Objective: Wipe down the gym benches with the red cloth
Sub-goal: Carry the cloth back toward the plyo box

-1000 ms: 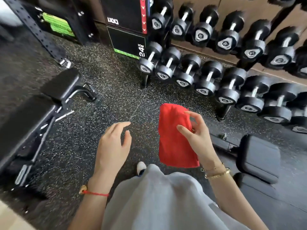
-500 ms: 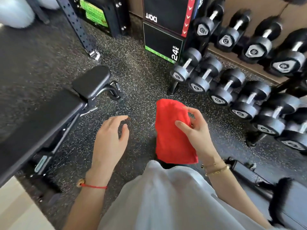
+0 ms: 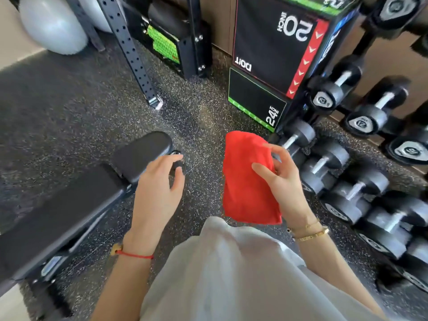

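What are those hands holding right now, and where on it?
The right hand holds the red cloth by its right edge. The left hand holds nothing.

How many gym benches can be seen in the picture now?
1: the bench lies at the left, near the left hand. No other bench shows; one may be outside the frame.

Right hand (image 3: 281, 181) pinching red cloth (image 3: 247, 181), left hand (image 3: 157, 188) loose, bench (image 3: 69, 205) beside
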`<state>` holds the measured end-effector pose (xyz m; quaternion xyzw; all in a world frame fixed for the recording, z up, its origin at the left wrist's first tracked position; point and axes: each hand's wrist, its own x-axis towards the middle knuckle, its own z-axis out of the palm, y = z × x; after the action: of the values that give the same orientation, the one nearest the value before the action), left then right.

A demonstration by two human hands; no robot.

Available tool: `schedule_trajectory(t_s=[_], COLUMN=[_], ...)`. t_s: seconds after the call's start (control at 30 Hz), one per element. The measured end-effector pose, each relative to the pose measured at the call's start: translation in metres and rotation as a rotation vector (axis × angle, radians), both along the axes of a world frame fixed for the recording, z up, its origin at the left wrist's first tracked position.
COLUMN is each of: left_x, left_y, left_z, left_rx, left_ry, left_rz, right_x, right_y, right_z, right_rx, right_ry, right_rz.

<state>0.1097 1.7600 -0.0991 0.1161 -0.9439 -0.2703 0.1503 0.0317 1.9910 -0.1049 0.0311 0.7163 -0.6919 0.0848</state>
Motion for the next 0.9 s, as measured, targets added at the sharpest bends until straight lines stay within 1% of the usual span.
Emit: schedule_trajectory(t_s=[0.03,0.17,0.4,0.6,0.77,0.9], left_x=[-0.026,-0.085,-0.219,-0.366,-0.496,-0.585], left_y=[-0.006,-0.017,-0.047,-0.095,-0.132,-0.149], left_z=[0.001,0.003,-0.004,-0.009,0.007,0.015], left_rx=[0.003,0.000,0.033,0.021,-0.018,-0.042], left_ry=[-0.001,-0.014,-0.046,-0.047,-0.045,-0.065], left_rz=[0.008,0.023,0.009,-0.066,-0.138,-0.220], right_x=[-0.030,-0.092,-0.223,-0.351,-0.465,-0.539], right_y=[-0.006,-0.018,-0.050,-0.093,-0.130,-0.151], right_z=[0.001,0.005,-0.010,-0.014,0.002,0.007], right_rx=[0.004,0.011,0.008,-0.007,-0.044,-0.051], right_ry=[0.004,-0.014,-0.032,-0.009,0.019,0.033], right_rz=[0.003,0.022,-0.017,-0.079,-0.121,-0.193])
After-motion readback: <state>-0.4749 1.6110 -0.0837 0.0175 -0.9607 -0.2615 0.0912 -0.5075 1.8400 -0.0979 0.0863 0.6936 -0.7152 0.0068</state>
